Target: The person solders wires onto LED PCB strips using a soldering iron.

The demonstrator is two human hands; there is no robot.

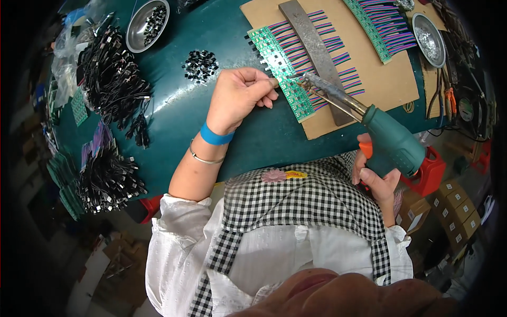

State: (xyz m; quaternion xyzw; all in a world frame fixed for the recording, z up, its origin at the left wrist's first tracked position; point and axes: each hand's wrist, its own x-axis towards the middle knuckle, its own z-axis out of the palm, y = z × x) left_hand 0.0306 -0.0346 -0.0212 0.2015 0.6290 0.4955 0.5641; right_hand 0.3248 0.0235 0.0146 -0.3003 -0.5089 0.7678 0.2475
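Note:
My right hand (379, 185) is wrapped round the handle of a green soldering gun (395, 138) with an orange trigger. Its metal tip reaches left to a panel of green circuit boards (275, 58), close to the fingertips of my left hand (237, 98). Those fingers are pinched together at the panel's near-left edge; what they hold, if anything, is too small to make out. Small black parts stick out along the panel's left edge, and multicoloured wires (351, 79) run from its right side. Across the wires lies a flat grey metal bar (303, 37).
Cardboard (388, 87) lies under the panel. A second wired panel (369, 31) and a metal dish (429, 41) are at the right. Loose black parts (200, 66), a metal bowl (133, 38) and bundled black cables (111, 79) are on the left of the green table (174, 119).

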